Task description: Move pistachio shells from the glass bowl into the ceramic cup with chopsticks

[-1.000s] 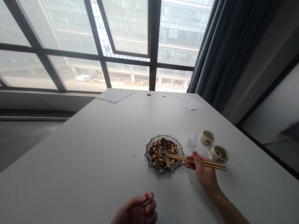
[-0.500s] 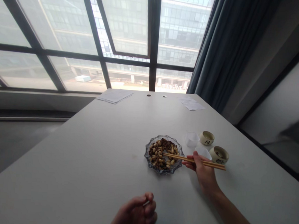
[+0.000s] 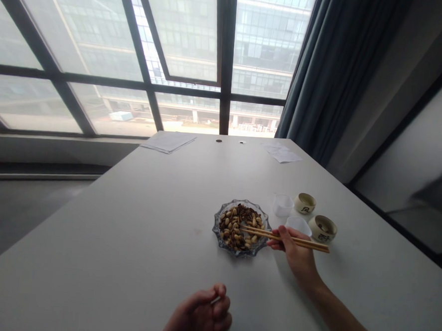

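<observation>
My right hand [image 3: 294, 252] grips a pair of wooden chopsticks [image 3: 308, 244], whose tips reach down among the nuts [image 3: 235, 226] in a scalloped glass bowl [image 3: 216, 237]. The nuts look like pistachios, mixed with darker seeds or shells toward the back of the bowl. Whether the tips pinch a nut I cannot tell. Just beyond the right hand sits a small clear plastic cup [image 3: 299, 224], partly hidden by it. My left hand [image 3: 202, 314] rests near the front edge with its fingers curled in, and nothing shows in them.
A second clear cup [image 3: 283, 205] stands behind the first. Two cream ceramic cups with dark lettering, a far one [image 3: 304, 204] and a nearer one [image 3: 324, 229] with something inside, stand to the right. Papers [image 3: 168, 142] and another sheet [image 3: 282, 152] lie at the white table's far end.
My right hand and the chopsticks have shifted slightly left, the tips staying among the nuts. My left hand is nearly still.
</observation>
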### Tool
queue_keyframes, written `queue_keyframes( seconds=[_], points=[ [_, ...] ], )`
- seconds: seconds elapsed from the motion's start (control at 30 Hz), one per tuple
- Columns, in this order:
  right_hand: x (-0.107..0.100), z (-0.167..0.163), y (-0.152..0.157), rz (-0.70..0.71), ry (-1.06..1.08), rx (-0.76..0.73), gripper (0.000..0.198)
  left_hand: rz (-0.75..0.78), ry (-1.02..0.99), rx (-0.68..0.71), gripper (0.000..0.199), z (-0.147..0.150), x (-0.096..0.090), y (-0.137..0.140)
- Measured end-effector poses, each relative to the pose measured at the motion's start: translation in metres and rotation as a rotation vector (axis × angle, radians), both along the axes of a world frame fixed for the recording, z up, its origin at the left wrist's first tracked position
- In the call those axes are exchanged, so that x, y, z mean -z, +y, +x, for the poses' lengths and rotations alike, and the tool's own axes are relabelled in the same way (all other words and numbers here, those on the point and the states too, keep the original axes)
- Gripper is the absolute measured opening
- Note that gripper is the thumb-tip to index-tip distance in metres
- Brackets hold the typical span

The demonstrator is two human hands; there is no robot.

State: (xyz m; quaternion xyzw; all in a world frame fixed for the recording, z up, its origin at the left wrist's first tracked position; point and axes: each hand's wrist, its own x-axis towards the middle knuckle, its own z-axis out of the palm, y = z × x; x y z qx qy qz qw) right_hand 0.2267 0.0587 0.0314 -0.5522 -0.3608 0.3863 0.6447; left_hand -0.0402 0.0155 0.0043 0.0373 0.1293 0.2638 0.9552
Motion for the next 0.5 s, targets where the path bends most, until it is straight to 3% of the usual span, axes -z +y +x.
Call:
queue_keyframes(
  seconds=[0.5],
  points=[
    [0.0020,-0.0006,0.0015,-0.027,0.121,0.021,0.050,0.019,0.024,0.015,0.018,-0.0004,-0.0007,0.0007]
  ],
)
